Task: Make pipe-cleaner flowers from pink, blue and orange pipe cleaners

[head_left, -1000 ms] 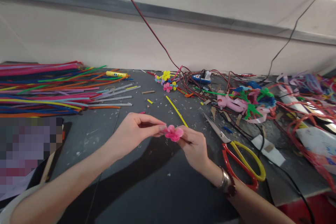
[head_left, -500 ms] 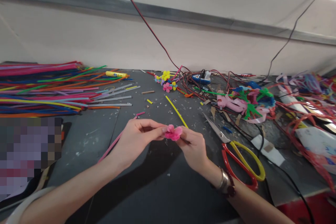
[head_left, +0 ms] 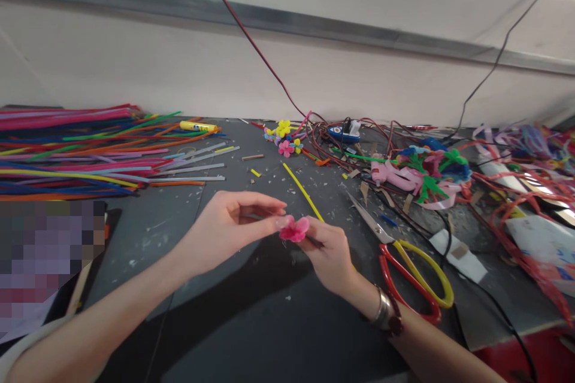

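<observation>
A small pink flower point(head_left: 294, 229) made of fuzzy pipe cleaner is raised above the dark tabletop, between my two hands. My right hand point(head_left: 330, 251) pinches it from the right, gripping low at its base. On the other side, the thumb of my left hand point(head_left: 229, 221) touches a petal, while its fingers are lifted apart from the thumb. A yellow pipe cleaner point(head_left: 302, 190) lies just beyond my right hand. Scissors point(head_left: 381, 233) with one red and one yellow handle rest to the right, blades spread slightly.
Bundles of coloured pipe cleaners point(head_left: 72, 155) lie at left, near a yellow glue tube point(head_left: 197, 127). Finished small flowers point(head_left: 284, 137) sit at the back beside a blue-and-white boat-shaped item point(head_left: 344, 133). Tangled cables, a pink glue gun point(head_left: 395, 175) and scraps crowd the right.
My left hand has loosened its pinch, its fingers lifting off the petal. The pink flower has tilted and shifted slightly left. A pink pipe cleaner by my left forearm no longer shows.
</observation>
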`<state>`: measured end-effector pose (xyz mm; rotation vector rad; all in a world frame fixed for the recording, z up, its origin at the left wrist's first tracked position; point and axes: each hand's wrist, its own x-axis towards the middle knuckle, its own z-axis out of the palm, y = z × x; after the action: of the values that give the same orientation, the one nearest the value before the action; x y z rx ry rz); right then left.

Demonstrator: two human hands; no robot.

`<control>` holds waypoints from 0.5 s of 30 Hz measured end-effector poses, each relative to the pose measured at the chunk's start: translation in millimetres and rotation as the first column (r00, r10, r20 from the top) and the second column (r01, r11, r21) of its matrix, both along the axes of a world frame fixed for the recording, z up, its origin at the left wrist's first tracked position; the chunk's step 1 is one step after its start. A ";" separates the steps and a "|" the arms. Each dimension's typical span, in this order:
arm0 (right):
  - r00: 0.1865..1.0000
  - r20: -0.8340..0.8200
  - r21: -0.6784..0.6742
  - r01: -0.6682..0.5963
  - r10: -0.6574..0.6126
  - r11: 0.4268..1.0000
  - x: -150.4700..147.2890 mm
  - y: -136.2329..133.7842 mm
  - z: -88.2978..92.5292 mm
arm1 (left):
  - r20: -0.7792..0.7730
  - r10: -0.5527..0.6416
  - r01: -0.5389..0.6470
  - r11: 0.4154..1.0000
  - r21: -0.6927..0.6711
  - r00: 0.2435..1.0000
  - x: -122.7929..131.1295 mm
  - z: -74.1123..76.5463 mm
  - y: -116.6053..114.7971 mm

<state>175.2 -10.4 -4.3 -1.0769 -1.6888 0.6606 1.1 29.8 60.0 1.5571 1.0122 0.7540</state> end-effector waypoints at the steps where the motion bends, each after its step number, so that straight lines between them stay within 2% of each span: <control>1: 1.000 0.003 -0.009 -0.020 0.020 1.000 -0.2 -0.3 0.2 | -0.028 -0.036 0.037 0.999 0.023 0.999 -1.0 2.9 1.0; 4: 0.997 0.004 -0.026 -0.083 0.083 0.996 -1.3 -1.6 1.4 | -0.122 -0.111 0.121 0.989 0.081 0.986 -2.8 8.4 2.4; 7: 0.992 -0.008 -0.027 -0.126 0.126 0.992 -2.5 -2.5 2.9 | -0.170 -0.144 0.158 0.985 0.072 0.975 -3.9 8.9 2.9; 15: 0.990 -0.002 -0.049 -0.141 0.141 0.989 -3.6 -2.7 4.4 | -0.157 -0.165 0.168 0.986 0.005 0.974 -2.1 6.7 4.3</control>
<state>171.6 -13.1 0.1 -0.9981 -1.7698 0.7956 -1.0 34.1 66.7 1.7140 0.9758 0.5324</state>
